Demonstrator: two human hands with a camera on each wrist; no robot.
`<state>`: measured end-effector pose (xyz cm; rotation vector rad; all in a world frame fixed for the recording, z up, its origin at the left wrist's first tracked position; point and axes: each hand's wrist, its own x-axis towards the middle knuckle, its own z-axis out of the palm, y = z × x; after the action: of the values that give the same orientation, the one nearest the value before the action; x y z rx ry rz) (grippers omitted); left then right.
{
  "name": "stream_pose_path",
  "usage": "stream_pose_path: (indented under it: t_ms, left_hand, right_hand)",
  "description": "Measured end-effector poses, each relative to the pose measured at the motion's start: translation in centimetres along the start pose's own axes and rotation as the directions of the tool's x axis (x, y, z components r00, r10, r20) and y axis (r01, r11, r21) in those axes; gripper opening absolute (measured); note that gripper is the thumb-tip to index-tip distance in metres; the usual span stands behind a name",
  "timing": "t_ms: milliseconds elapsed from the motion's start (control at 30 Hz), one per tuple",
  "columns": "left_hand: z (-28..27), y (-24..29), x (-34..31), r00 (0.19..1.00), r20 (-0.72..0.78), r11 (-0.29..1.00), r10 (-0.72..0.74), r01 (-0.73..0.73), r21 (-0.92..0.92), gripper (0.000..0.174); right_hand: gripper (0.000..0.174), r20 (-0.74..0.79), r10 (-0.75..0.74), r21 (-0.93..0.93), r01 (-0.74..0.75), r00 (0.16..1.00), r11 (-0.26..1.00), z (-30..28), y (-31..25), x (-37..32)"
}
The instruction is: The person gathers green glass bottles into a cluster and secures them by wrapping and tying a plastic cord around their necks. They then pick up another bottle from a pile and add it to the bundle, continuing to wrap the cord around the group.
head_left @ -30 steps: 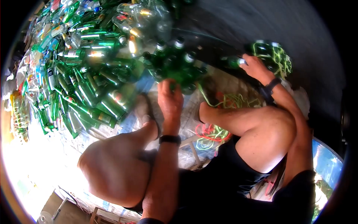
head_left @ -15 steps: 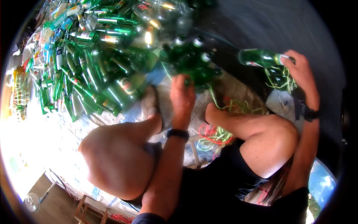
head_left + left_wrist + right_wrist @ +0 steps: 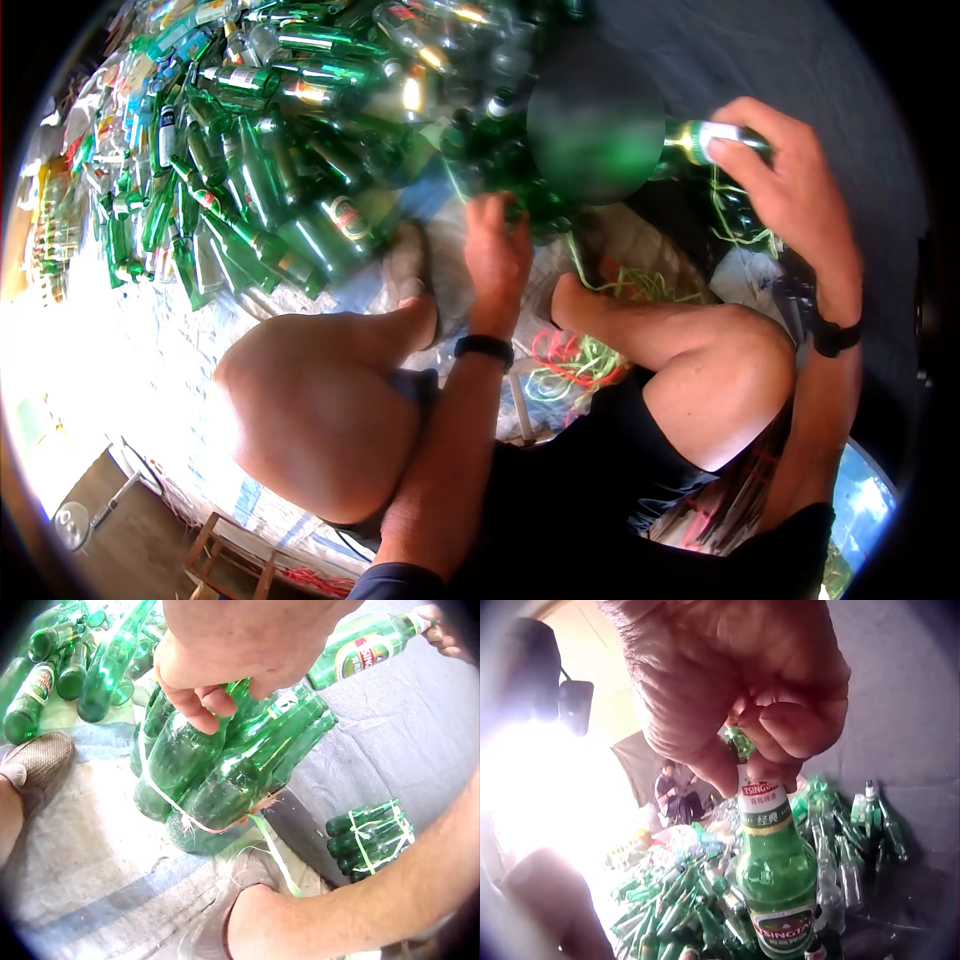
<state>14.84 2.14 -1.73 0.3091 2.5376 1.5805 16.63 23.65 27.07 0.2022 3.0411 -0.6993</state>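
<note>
My left hand [image 3: 498,250] grips the neck of a green bottle in a bundle of upright green beer bottles [image 3: 225,787] on the floor. Pale string [image 3: 165,793] runs round the bundle's lower part. In the left wrist view, that hand covers the necks nearest it. My right hand [image 3: 790,185] holds a labelled green beer bottle [image 3: 776,866] by its neck, raised to the right of the bundle. The left wrist view shows this bottle [image 3: 364,654] lying over slantwise, base toward the bundle. A round dark blur hides its body in the head view.
A large heap of loose bottles [image 3: 260,180] spreads at left. Tied bottles [image 3: 371,836] lie at right on dark sheeting. Green and red string [image 3: 580,365] lies between my legs. A wooden stool [image 3: 225,560] stands lower left. Another person [image 3: 676,793] sits beyond the heap.
My right hand has lifted its bottle from beside the tied bottles at right, swung out to the right, and turned the bottle's base toward the bundle. My left hand stays at the bundle.
</note>
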Motion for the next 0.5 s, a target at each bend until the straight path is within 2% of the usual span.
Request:
stream_pose_path:
  t_ms: [167, 233, 300, 367, 500]
  left_hand:
    - [0.3, -0.3, -0.2, 1.000, -0.010, 1.000, -0.021, 0.021, -0.002, 0.029]
    - [0.4, -0.4, -0.3, 0.998, -0.046, 0.999, 0.034, -0.034, 0.011, 0.031]
    - [0.4, -0.2, -0.4, 1.000, -0.023, 1.000, -0.017, 0.016, -0.020, 0.031]
    - [0.2, 0.1, -0.3, 0.998, -0.004, 0.997, -0.063, 0.063, -0.048, 0.032]
    - [0.1, 0.0, -0.4, 0.999, -0.033, 1.000, -0.009, 0.008, -0.015, 0.033]
  right_hand:
    - [0.019, 0.023, -0.040, 0.030, 0.039, 0.999, 0.999, 1.9, -1.4, 1.6]
    - [0.019, 0.020, -0.052, 0.005, 0.052, 0.998, 0.999, 2.2, -2.2, 1.9]
    - [0.019, 0.014, -0.060, -0.024, 0.060, 0.998, 0.998, 2.0, -2.6, 1.8]
    - [0.020, 0.048, 0.001, -0.022, 0.000, 0.999, 1.000, 1.8, -2.9, 1.9]
    - [0.020, 0.087, 0.052, -0.064, -0.046, 0.995, 0.997, 1.7, -3.9, 1.5]
